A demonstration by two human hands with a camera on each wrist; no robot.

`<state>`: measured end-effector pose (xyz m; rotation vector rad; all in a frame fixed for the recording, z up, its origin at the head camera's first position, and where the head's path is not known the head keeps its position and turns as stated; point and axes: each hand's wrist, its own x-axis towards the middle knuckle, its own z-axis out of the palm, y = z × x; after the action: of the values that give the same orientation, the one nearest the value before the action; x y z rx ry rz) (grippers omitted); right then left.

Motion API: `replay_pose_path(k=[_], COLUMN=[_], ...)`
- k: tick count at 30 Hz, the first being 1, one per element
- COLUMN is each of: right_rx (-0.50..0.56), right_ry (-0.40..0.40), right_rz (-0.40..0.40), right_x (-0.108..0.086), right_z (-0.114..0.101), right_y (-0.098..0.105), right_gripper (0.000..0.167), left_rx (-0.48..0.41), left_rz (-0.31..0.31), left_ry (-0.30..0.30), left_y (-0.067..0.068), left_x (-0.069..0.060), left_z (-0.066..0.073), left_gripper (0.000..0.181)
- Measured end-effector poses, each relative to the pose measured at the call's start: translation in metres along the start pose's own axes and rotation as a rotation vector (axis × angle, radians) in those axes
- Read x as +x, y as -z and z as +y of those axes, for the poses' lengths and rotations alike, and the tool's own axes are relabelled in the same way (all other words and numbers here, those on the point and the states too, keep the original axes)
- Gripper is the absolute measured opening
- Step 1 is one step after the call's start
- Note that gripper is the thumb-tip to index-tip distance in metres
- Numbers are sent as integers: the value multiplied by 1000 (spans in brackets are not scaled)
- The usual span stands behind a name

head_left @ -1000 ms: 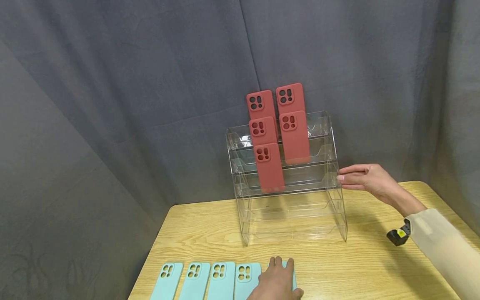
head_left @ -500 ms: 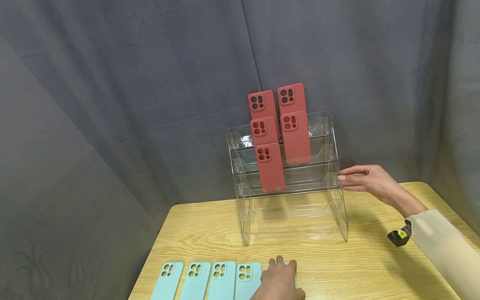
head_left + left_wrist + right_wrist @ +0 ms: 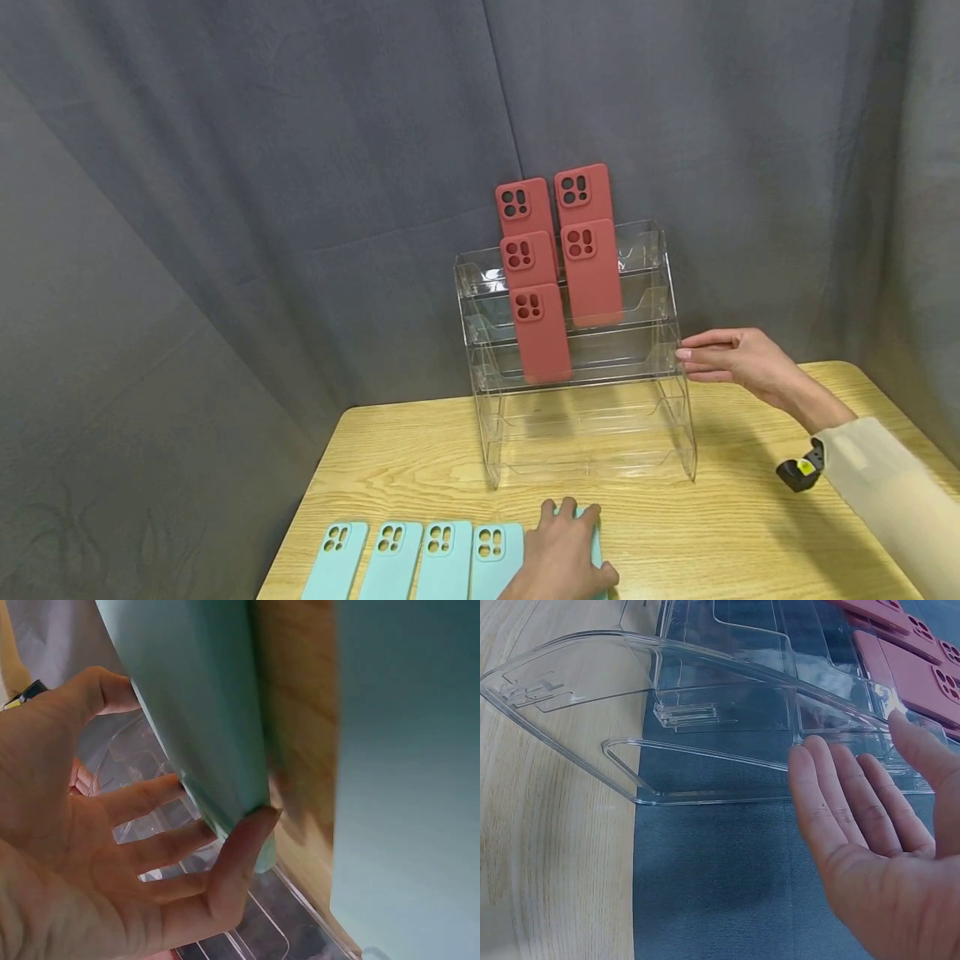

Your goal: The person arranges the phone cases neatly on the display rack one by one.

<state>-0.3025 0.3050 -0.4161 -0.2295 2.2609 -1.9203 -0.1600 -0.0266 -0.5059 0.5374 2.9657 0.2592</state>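
Observation:
My left hand (image 3: 561,557) grips a teal phone case (image 3: 195,712) by its edges, thumb on one side and fingers on the other; the case is tilted up from the table in the left wrist view. My right hand (image 3: 757,367) touches the right side of a clear tiered rack (image 3: 592,462), its fingers nearly straight (image 3: 870,825). Red phone cases stand in the rack's upper tiers: a column of three at left, the lowest (image 3: 542,342) in front, and two to their right, the front one (image 3: 594,283) overlapping the other.
Several teal cases lie in a row left of my left hand, the nearest (image 3: 495,575) close beside it. The wooden table (image 3: 405,450) ends at a grey curtain (image 3: 337,167) behind the rack. A black wrist device (image 3: 799,472) hangs at my right cuff.
My left hand has moved slightly up and right, and the teal case under it has shifted with it. My right hand and the rack hold the same position.

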Motion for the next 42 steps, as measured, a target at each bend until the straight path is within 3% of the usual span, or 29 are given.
replay_pose_path(k=[6, 14, 18, 24, 28, 34, 37, 42], right_rx=[-29, -47, -56, -85, -89, -93, -103, -115], right_ry=[-7, -9, -3, 1, -7, -2, 0, -6], right_rz=[5, 12, 6, 9, 1, -7, -9, 3], right_x=[-1, -2, -1, 0, 0, 1, 0, -1], right_z=[-1, -1, -1, 0, 0, -1, -2, -2], right_y=[-1, 0, 0, 1, 0, 0, 0, 0], right_gripper=[57, 60, 59, 60, 63, 63, 63, 65], left_rx=[65, 103, 105, 76, -1, -31, -10, 64], left_rz=[-103, -205, -213, -143, -60, 144, 292, 603], left_ry=[-11, 43, 47, 33, 9, -58, -89, -138], left_y=[-6, -7, -6, -5, 0, 20, 34, 61], left_x=[2, -1, -3, -3, -1, 5, 10, 25], left_z=[-1, 0, 2, 3, 2, 3, 6, 16], left_gripper=[73, 73, 73, 66, 64, 70, 69, 72])
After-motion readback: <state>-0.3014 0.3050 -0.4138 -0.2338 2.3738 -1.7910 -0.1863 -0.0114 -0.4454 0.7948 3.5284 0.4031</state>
